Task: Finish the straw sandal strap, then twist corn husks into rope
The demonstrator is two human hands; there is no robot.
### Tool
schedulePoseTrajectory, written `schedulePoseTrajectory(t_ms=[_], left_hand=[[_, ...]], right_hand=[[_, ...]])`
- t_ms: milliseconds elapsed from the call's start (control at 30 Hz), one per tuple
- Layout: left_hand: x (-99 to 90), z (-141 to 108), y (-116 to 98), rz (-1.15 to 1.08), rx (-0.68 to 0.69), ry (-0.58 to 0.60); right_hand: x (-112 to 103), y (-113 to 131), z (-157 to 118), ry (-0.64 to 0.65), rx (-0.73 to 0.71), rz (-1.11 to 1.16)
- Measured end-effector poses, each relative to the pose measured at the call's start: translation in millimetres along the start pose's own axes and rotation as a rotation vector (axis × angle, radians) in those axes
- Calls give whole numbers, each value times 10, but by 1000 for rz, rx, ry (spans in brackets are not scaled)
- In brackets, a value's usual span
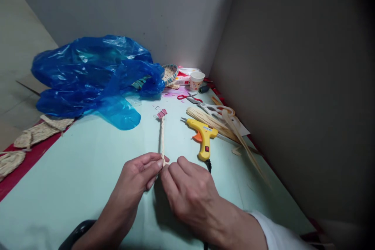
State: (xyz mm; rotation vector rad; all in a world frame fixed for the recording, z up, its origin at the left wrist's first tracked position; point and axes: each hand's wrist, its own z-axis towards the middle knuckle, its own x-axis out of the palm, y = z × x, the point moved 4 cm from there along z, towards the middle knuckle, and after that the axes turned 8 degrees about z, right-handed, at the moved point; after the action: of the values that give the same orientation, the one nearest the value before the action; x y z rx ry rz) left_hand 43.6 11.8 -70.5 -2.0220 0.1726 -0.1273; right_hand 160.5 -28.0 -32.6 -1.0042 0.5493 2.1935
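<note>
A narrow pale braid (163, 136), seemingly of plant fibre, runs straight away from me over the table. Its far end is gripped by a pink binder clip (162, 113). My left hand (143, 172) pinches the near end of the braid between thumb and fingers. Right beside it, my right hand (187, 187) is closed with curled fingers at the same end, where a short pale strand shows between the hands. The right fingertips are mostly hidden behind the knuckles. To the right lies a yellow glue gun (203, 134) with an orange trigger.
A crumpled blue plastic bag (96, 74) fills the back left. Behind are a woven basket (170, 74), a paper cup (197, 81) and red-handled scissors (190, 97). White-handled scissors (218, 108) and fibre bundles (205, 119) lie right, near the grey wall (281, 86). Braided pieces (41, 134) rest left.
</note>
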Motion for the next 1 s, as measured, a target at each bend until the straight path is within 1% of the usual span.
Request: schedulePoseTrajectory(t_ms=[133,233,367,467,500,533,600,667,700,767,833,933,1000], left_hand=[[-3,-36,-8,-81,-44,67],[12,-64,-20,-131,-57,102],[7,-93,-32,-85,-63,79],[-33,-92,-8,-54,-63,58],[-50,-79,13,-66,-67,64],[-71,-58,42,-91,-77,71],[-111,2,116,-137,-119,106],[-157,74,186,-131,-154,116],[-176,107,213,-127,-160,119],[-191,153,253,-124,-169,126],[-185,170,271,-117,-151,110],[-146,150,271,-78,-89,72],[-124,129,266,-39,-58,38]], right_hand=[[-1,81,-25,-6,-65,1],[36,106,-54,15,-66,-14],[107,137,-83,82,-55,-15],[45,134,-50,99,-51,5],[-5,105,-26,84,-8,17],[-59,59,0,69,68,31],[-148,-73,35,63,282,65],[-160,-191,39,140,446,163],[-142,-230,34,189,484,236],[-89,-282,15,272,512,382],[-58,-319,-8,293,522,470],[-53,-340,-39,295,515,499],[-51,-324,-59,300,504,469]])
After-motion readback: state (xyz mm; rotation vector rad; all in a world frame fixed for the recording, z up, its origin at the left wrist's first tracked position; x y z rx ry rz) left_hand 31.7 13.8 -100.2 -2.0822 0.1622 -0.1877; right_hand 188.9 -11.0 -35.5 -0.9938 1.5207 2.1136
